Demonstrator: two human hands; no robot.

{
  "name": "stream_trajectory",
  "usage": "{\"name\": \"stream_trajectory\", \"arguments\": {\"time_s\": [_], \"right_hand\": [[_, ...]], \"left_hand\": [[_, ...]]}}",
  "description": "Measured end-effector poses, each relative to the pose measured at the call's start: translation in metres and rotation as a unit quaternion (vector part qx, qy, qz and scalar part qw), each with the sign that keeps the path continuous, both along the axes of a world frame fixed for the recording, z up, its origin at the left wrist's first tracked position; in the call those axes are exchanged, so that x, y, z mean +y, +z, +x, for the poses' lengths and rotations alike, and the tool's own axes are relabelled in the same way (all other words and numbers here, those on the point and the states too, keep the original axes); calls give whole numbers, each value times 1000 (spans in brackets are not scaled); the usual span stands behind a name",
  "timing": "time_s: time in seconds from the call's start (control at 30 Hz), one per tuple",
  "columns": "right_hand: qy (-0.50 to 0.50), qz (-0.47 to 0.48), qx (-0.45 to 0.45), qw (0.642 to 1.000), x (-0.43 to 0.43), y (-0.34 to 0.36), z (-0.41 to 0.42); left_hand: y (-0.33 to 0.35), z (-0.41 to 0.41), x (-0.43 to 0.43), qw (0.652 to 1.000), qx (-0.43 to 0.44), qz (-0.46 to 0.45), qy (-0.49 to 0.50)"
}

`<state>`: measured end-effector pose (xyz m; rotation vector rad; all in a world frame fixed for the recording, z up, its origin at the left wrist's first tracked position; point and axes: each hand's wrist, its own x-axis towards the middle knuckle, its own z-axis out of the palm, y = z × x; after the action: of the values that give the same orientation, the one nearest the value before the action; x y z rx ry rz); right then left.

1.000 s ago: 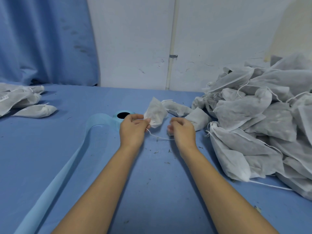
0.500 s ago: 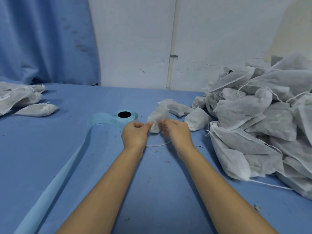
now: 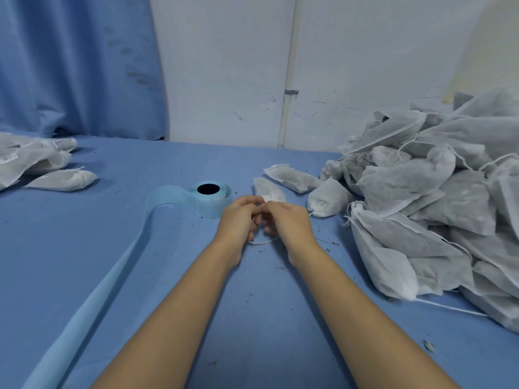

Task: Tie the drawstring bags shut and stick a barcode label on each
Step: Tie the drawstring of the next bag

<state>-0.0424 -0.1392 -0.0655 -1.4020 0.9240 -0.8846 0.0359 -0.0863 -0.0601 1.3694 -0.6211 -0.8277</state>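
Observation:
A small white drawstring bag (image 3: 269, 191) lies just beyond my hands at the table's middle, its neck hidden between my fingers. My left hand (image 3: 240, 219) and my right hand (image 3: 289, 221) meet fingertip to fingertip at that neck, both with fingers curled and pinching its thin white drawstring (image 3: 262, 242), which loops down below the hands. A light blue label roll (image 3: 211, 203) stands just left of my left hand, its backing strip (image 3: 92, 290) trailing toward the near left edge.
A big heap of white bags (image 3: 438, 220) fills the right side of the blue table (image 3: 84, 248). Two loose bags (image 3: 292, 179) lie behind my hands. Several more bags (image 3: 36, 167) lie at the far left. White wall and blue curtain stand behind.
My hands have come together from apart, and the bag has dropped from raised in my left hand to lying low behind the fingers. The slack drawstring now loops beneath the hands.

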Motion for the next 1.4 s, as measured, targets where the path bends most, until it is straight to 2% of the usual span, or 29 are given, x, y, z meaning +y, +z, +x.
{"name": "stream_trajectory", "arguments": {"time_s": [0.2, 0.4, 0.47, 0.53, 0.6, 0.67, 0.73, 0.83, 0.87, 0.93, 1.03, 1.13, 1.17, 1.3, 1.4], "right_hand": [[-10, 185, -147, 972, -9, 7, -5], [-11, 254, -184, 950, -15, 6, -6], [5, 256, -183, 949, -15, 6, -6], [23, 252, -187, 949, -17, 5, -8], [36, 247, -184, 951, -19, 5, -12], [29, 236, -169, 956, -19, 5, -13], [3, 183, -141, 973, -19, 4, -14], [-44, -2, -18, 999, -17, 2, -13], [-56, -68, 32, 996, -16, 1, -13], [-68, -184, 122, 973, -12, 1, -11], [-65, -313, 232, 919, -8, 0, -9], [-84, -401, 313, 857, -7, -1, -8], [-95, -423, 328, 839, -6, -2, -8], [-106, -479, 336, 804, -4, -6, -10], [-106, -501, 295, 807, -2, -6, -11]], "left_hand": [[3, -3, -2, 1000, -22, 2, -13], [4, -6, -3, 1000, -24, 9, 3], [1, -3, -5, 997, -59, 33, 23], [-4, 2, -6, 985, -161, 56, 29], [-8, 7, -5, 954, -289, 74, 37], [-11, 11, -2, 919, -376, 100, 57], [-12, 14, 1, 873, -460, 139, 83], [-10, 15, 4, 769, -608, 164, 112], [-9, 13, 4, 743, -639, 157, 119], [-8, 10, 4, 718, -672, 125, 132], [-6, 5, 3, 721, -678, 59, 132], [-6, 4, 1, 705, -701, 34, 102], [-7, 4, 0, 716, -693, 21, 84], [-14, 4, -3, 842, -536, -52, -3], [-13, 3, -4, 881, -463, -97, 14]]}}
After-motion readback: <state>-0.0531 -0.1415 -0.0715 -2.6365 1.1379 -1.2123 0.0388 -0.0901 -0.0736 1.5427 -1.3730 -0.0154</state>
